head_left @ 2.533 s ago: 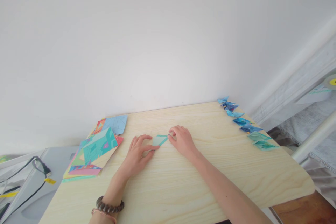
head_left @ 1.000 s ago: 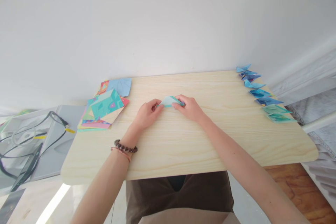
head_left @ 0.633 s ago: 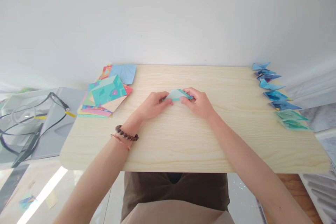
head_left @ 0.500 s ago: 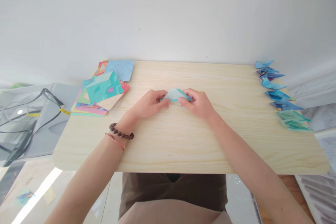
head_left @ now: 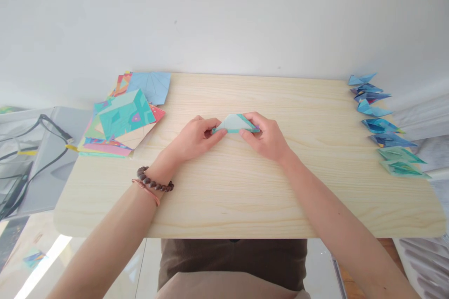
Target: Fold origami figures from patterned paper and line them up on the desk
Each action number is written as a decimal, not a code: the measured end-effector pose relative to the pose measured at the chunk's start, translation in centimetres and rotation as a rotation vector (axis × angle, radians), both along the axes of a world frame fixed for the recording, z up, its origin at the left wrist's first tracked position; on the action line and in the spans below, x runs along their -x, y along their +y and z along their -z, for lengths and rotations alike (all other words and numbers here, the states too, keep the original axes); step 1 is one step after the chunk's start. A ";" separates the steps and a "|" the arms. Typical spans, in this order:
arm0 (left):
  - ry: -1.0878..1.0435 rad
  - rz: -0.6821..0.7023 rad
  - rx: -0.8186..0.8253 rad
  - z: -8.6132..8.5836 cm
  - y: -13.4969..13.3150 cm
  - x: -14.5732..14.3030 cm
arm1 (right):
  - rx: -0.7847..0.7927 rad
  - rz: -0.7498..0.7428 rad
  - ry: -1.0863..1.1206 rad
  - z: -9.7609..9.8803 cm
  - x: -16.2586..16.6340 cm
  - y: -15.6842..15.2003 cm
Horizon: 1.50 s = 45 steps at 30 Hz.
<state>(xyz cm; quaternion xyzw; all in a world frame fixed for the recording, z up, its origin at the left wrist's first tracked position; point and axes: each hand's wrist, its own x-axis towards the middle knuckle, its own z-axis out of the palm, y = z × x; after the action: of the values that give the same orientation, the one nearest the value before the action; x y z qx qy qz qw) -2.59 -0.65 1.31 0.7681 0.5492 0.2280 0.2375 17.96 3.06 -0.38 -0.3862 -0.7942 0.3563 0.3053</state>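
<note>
Above the middle of the wooden table (head_left: 224, 187), a small folded origami paper (head_left: 232, 122) in pale green and teal is held between both hands. My left hand (head_left: 198, 138) pinches its left corner, thumb along the lower edge. The right corner is gripped by my right hand (head_left: 264, 135), with the thumb in front and the index finger at the upper slanted edge. The paper's outline is a low, flat-topped triangle. Fingertips behind it are partly hidden.
A loose pile of coloured paper sheets (head_left: 122, 114) lies at the table's left back corner. Along the right edge runs a row of several folded paper pieces (head_left: 384, 126), blue and green. Black cables (head_left: 45, 168) rest on a grey surface at left. A white wall (head_left: 224, 18) stands behind.
The view has shifted slightly. The paper's top now looks flatter and wider than the earlier peaked shape, and my right index finger sits higher on its edge. Both hands keep their grip.
</note>
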 end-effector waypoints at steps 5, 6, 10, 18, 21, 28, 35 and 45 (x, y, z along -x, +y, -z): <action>-0.106 -0.044 0.067 0.0 0.0 0.3 | 0.011 0.029 0.032 0.1 0.1 0.1; -0.116 -0.049 0.072 0.1 0.0 0.4 | 0.013 0.038 0.030 0.1 0.1 0.1; -0.126 -0.032 0.070 0.2 0.0 0.5 | 0.019 0.051 0.011 0.2 0.2 0.2; -0.069 -0.009 -0.014 0.3 0.1 0.2 | 0.039 0.074 0.020 0.6 0.3 0.3; -0.056 -0.012 -0.019 0.4 0.1 0.3 | 0.032 0.075 0.030 0.5 0.4 0.3; -0.052 -0.014 -0.013 0.4 0.1 0.2 | 0.025 0.060 0.020 0.3 0.4 0.4; -0.026 -0.012 -0.022 0.3 0.1 0.2 | 0.027 0.057 0.007 0.6 0.4 0.4; 0.003 -0.007 -0.046 0.3 0.1 0.2 | 0.030 0.059 0.012 0.8 0.5 0.4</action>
<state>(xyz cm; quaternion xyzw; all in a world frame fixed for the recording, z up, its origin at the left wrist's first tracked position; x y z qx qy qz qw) -2.77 -0.56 1.04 0.7718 0.5470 0.2401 0.2180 17.50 3.42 -1.22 -0.4118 -0.7751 0.3615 0.3145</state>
